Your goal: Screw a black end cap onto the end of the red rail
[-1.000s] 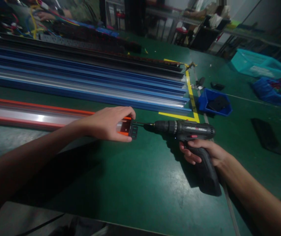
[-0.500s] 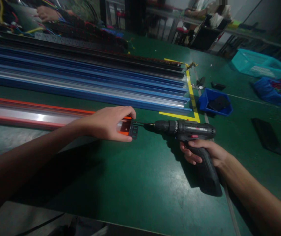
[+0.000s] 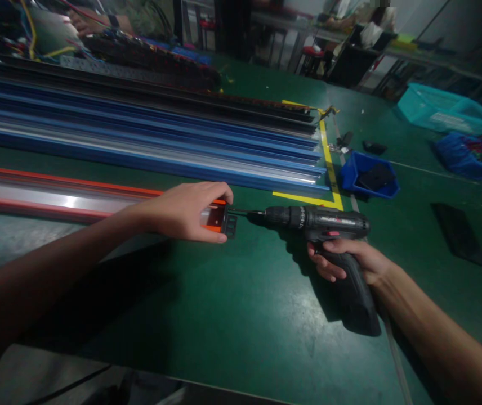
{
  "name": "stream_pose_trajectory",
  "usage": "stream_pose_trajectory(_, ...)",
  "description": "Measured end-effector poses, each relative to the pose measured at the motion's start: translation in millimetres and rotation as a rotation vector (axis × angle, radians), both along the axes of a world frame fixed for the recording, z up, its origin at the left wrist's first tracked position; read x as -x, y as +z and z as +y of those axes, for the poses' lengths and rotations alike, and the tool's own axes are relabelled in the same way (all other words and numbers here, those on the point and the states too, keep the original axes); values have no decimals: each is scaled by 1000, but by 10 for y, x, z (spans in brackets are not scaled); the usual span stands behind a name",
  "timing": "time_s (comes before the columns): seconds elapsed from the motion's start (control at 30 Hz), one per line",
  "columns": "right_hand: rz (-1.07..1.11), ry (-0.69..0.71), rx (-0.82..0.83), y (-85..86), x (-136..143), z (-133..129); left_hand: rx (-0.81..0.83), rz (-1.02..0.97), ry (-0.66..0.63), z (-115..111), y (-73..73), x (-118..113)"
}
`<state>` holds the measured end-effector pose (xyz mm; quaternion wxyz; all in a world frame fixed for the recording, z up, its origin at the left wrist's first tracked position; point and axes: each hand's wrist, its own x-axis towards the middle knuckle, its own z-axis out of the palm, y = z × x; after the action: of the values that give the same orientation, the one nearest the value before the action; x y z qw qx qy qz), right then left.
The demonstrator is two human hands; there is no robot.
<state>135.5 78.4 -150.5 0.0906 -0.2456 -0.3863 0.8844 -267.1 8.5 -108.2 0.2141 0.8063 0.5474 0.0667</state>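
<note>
My left hand (image 3: 186, 214) grips the right end of a long orange-edged metal profile (image 3: 55, 194), thumb and fingers on its two sides. A small black end cap (image 3: 230, 221) with slots sits against that end, between the fingertips. My right hand (image 3: 346, 261) is wrapped around the handle of a black cordless drill (image 3: 317, 221), which lies level and points left. Its long thin bit (image 3: 245, 212) reaches the upper part of the end cap. Whether the bit sits in a screw is too small to tell.
Behind the orange profile lie several blue and black profiles (image 3: 160, 143), ending near yellow tape (image 3: 329, 163). A small blue bin (image 3: 370, 174) with black parts, a dark flat piece (image 3: 459, 233) and a teal basket (image 3: 447, 109) stand at right. A co-worker's hand (image 3: 86, 23) is among wires, far left.
My hands, the drill and the profile look the same as before. At the far left the co-worker's hand has shifted slightly to the right among the wires.
</note>
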Motion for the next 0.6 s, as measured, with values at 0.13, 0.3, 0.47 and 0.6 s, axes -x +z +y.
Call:
stream_pose_trajectory(0.13, 6, 7, 2, 3, 10, 1, 3, 2, 5, -3, 3, 0)
stream_pose_trajectory(0.3, 14, 2, -10, 6, 31, -5, 5, 9, 3, -1, 22, -13)
stream_pose_trajectory(0.47, 8, -3, -45, 18, 41, -13, -1, 0, -9, 2, 14, -6)
stream_pose_trajectory(0.6, -22, -2, -44, 29, 29, -11, 1, -2, -8, -3, 18, -9)
